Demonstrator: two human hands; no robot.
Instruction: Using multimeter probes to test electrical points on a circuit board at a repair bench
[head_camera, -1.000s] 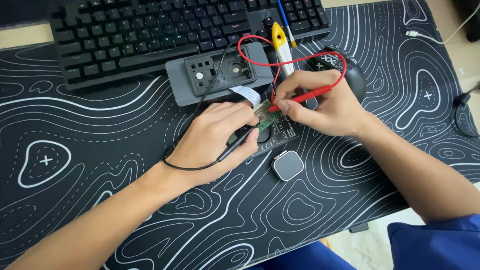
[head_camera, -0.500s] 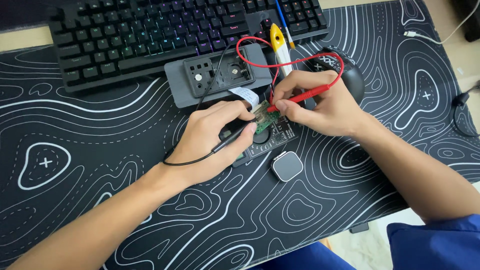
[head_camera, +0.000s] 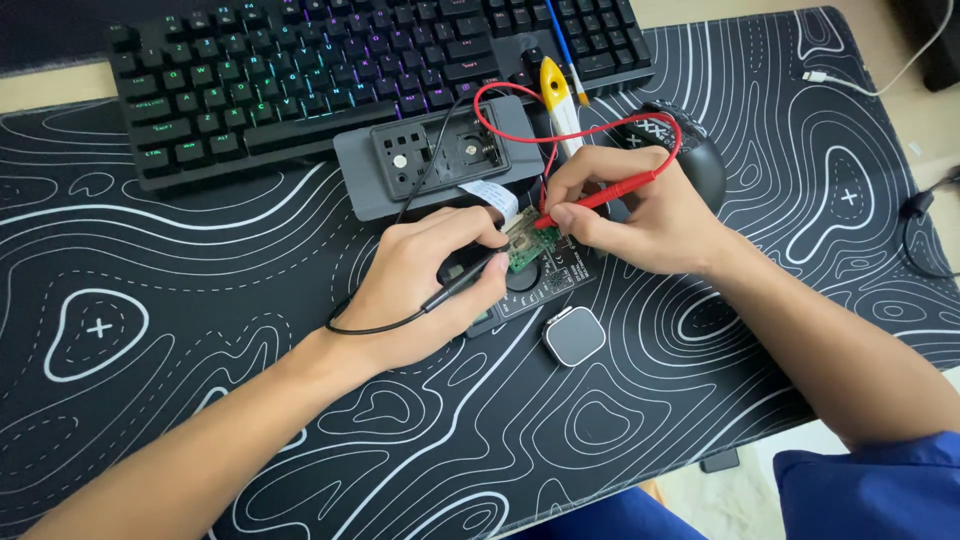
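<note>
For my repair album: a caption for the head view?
Left hand with black probe and right hand with red probe test a small green circuit board.

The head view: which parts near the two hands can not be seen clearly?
- Tip of the black probe: hidden under the left hand fingers.
- Where the red probe touches the green circuit board: too small to tell.
- Most of the board: covered by both hands; the right hand also hides part of the black mouse.
- Where the red and black wires end: not traceable.
- Small square grey part: kind unclear.
</note>
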